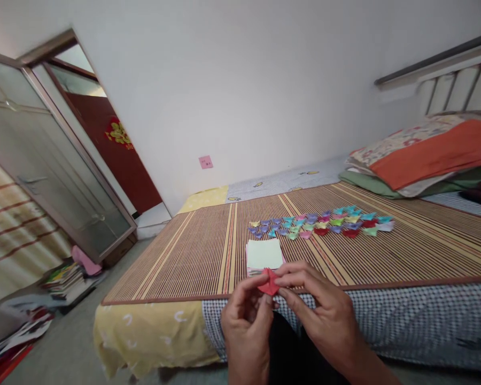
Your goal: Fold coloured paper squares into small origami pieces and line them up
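Observation:
A small piece of folded red paper point(269, 283) is pinched between my two hands, just over the near edge of the bed mat. My left hand point(249, 315) grips its left side with thumb and fingers. On the right side, my right hand point(324, 305) holds it between thumb and fingertips. Right behind the red paper lies a stack of square paper sheets point(264, 253), pale green on top. Farther back, several small folded paper shapes point(321, 231) in blue, purple, red, green, pink and yellow stand in rows.
A striped bamboo mat point(184, 251) covers the bed. Pillows point(436, 155) are piled at the right, by the headboard. A glass door point(60, 155) stands ajar at the left. Books point(66, 280) are stacked low on the left. My dark-clothed knees show under my hands.

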### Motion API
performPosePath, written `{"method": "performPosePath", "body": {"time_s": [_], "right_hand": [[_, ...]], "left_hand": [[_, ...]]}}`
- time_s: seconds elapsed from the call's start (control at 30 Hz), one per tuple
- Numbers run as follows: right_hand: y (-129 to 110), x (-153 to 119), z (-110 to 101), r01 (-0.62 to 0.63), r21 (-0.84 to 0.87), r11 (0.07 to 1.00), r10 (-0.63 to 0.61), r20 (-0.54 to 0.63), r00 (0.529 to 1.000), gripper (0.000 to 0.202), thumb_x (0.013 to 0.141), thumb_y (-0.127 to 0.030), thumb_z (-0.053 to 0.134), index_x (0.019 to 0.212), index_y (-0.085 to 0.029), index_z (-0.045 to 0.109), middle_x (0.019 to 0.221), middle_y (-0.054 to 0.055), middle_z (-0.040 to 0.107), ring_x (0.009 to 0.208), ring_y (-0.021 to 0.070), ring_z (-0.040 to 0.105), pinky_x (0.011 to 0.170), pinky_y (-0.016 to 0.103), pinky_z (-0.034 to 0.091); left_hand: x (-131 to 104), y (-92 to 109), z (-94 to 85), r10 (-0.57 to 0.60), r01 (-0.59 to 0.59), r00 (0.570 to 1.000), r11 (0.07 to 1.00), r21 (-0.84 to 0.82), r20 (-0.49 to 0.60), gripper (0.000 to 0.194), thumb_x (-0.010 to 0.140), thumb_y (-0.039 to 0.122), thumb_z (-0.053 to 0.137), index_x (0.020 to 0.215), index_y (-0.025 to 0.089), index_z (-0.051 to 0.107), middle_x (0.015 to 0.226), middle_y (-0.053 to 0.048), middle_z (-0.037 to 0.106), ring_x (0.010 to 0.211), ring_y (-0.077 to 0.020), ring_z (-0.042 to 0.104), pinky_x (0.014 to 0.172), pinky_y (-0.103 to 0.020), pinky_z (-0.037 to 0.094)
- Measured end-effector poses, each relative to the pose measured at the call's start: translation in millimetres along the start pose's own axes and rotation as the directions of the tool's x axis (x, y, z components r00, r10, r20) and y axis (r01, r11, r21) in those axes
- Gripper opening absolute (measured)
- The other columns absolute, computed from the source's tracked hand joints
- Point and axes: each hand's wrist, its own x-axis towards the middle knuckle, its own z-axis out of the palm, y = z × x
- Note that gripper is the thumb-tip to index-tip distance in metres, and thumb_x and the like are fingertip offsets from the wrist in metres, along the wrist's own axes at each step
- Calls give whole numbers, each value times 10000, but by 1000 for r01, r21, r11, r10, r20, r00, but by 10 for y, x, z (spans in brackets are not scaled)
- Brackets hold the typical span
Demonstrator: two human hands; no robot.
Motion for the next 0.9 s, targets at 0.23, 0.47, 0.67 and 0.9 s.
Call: {"method": "performPosePath", "body": {"time_s": [0.23,0.47,0.67,0.9], "right_hand": [[16,-13,-8,-62,57,996,63,-3,998,159,912,-94,673,962,-239,715,981,23,737,945,156,729,827,209,574],[-32,-17,21,-175,174,969,173,28,985,140,925,-115,678,903,-247,718,887,8,706,846,159,705,723,221,571],[-24,-30,54,-186,184,965,181,45,982,112,913,-142,718,917,-253,729,933,8,721,936,164,706,809,223,565],[-15,-29,37,-202,151,968,198,40,979,142,938,-133,665,839,-233,686,879,1,698,878,148,691,786,226,553]], "left_hand": [[-49,-52,-43,14,-12,998,999,42,-54,110,816,301,823,870,206,812,863,-69,817,824,-207,789,761,-261,637],[-47,-73,-62,104,-97,993,989,109,-59,97,822,299,818,846,205,829,869,-80,815,836,-229,790,805,-320,649],[-60,-119,-78,123,-117,991,988,98,-52,60,834,266,809,867,222,833,931,-77,818,903,-221,786,855,-311,634],[-31,-83,-45,126,-127,992,986,112,13,34,830,231,805,844,229,836,936,-68,810,918,-211,767,847,-290,624]]}}
